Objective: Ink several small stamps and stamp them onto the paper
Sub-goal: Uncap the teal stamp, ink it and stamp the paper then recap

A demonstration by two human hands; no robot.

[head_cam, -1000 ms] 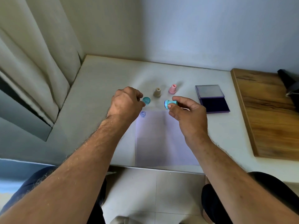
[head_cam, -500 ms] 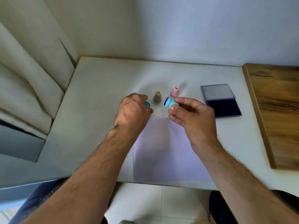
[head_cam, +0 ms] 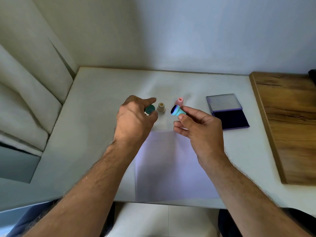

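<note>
My right hand (head_cam: pixel 200 130) pinches a light blue stamp (head_cam: pixel 177 111) on its side, its dark inked face turned left, above the top edge of the white paper (head_cam: pixel 171 165). My left hand (head_cam: pixel 135 120) holds a small teal round cap (head_cam: pixel 149 109) between thumb and fingers, just left of a beige stamp (head_cam: pixel 161 107) that stands upright on the table. A pink stamp (head_cam: pixel 179 101) stands behind the blue one. The open ink pad (head_cam: pixel 230 119), dark blue with its lid folded back, lies to the right. My left hand hides the paper's top left corner.
The white table (head_cam: pixel 95 117) ends at a wall behind and a cushioned seat (head_cam: pixel 25 93) on the left. A wooden board (head_cam: pixel 289 124) lies on the right. The table's near edge is just below the paper, with my knees under it.
Both hands have lifted slightly away from the paper. The blue stamp's inked face has turned more toward me. My left hand now covers the printed mark on the paper.
</note>
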